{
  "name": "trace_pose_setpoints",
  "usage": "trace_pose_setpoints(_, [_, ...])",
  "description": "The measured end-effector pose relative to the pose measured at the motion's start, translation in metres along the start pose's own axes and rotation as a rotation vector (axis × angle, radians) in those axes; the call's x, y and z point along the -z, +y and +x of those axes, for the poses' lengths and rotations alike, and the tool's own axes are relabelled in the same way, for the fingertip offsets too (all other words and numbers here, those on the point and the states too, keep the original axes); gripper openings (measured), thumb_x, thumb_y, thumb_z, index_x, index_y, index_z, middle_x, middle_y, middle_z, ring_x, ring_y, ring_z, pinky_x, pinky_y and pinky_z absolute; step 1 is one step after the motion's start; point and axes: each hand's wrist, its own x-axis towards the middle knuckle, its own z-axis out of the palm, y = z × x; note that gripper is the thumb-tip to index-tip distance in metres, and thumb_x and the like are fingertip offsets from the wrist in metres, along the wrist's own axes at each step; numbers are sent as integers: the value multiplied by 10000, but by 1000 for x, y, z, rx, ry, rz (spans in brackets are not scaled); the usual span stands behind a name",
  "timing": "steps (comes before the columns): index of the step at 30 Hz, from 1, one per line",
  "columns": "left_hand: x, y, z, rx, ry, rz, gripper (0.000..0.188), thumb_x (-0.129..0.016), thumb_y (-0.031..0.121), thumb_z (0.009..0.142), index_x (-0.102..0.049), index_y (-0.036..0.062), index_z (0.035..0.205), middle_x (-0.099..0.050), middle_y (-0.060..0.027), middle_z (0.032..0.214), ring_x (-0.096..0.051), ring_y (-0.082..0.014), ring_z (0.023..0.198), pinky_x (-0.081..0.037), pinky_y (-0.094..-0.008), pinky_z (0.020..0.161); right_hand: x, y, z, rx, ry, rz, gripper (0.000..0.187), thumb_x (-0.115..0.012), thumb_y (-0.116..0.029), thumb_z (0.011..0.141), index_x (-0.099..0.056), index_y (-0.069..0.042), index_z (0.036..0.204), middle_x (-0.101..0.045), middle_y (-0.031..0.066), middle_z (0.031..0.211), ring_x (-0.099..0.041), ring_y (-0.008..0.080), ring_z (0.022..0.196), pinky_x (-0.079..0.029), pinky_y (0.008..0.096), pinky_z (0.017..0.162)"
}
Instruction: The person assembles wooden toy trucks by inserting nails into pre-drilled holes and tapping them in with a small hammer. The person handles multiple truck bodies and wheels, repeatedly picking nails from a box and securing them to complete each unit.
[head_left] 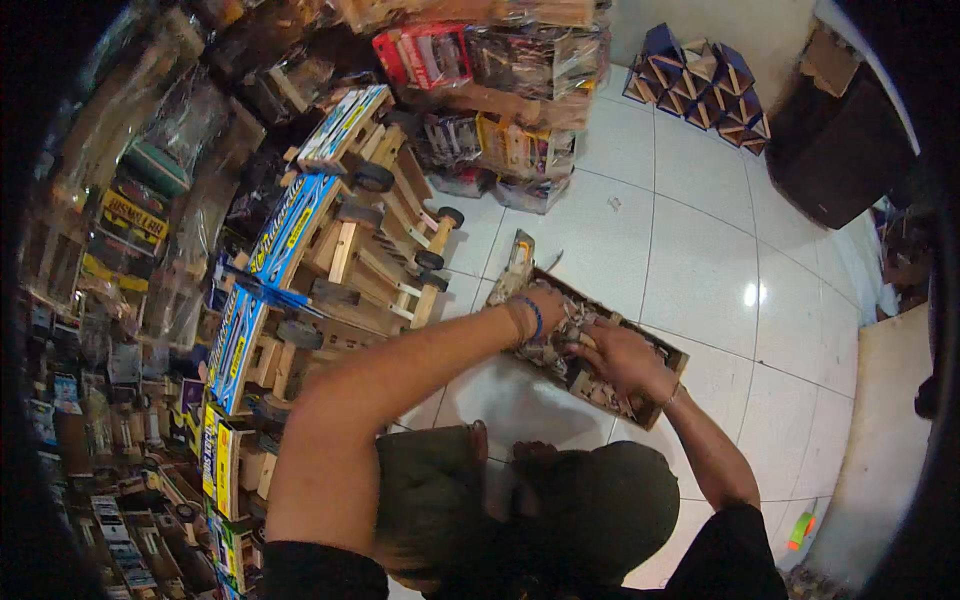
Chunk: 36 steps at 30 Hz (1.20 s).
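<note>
A shallow wooden box (652,418) sits on the floor ahead of my knees, lying at a slant and filled with a jumble of small greyish-tan pieces too small to name. Both hands are inside it. My left hand (543,306), with a blue band at its wrist, reaches into the box's left half; its fingers are hidden among the pieces. My right hand (622,354) lies over the middle, fingers stretched apart toward the left hand and touching the pieces. At the box's left end is a yellow-and-grey tool (522,250) whose kind I cannot make out.
Wooden toy trucks (345,240) with blue printed panels and black wheels stand stacked at my left. Behind them are plastic-wrapped toys (530,60). Blue-and-wood triangular pieces (697,85) are piled at the far wall, beside a black speaker (838,145). A tape roll (801,530) lies right.
</note>
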Motion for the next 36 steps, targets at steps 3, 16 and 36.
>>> trace_pose_setpoints(3, [-55,30,-20,11,-15,17,294,-674,276,864,-749,193,1135,-541,-173,1392,-678,-320,1044,-500,-478,919,-10,0,-29,38,37,40,380,-603,-341,998,-605,-47,1238,-602,215,1130,-654,432,956,-535,529,799])
trace_pose_setpoints(16, [-76,42,-79,158,243,-444,219,-700,192,876,-746,72,1052,-606,-189,1294,-664,-366,1012,-499,-464,944,-29,-1,-16,165,-111,141,402,-648,-355,967,-631,-35,1210,-634,245,1158,-643,425,1039,-517,516,894])
trace_pose_setpoints(36, [124,60,-311,531,1041,-1844,376,-725,136,959,-611,93,1315,-670,-20,1157,-660,-113,1071,-557,-284,965,69,-216,53,427,-21,894,192,-593,-154,1035,-643,-3,1143,-643,40,858,-577,114,757,-484,307,696])
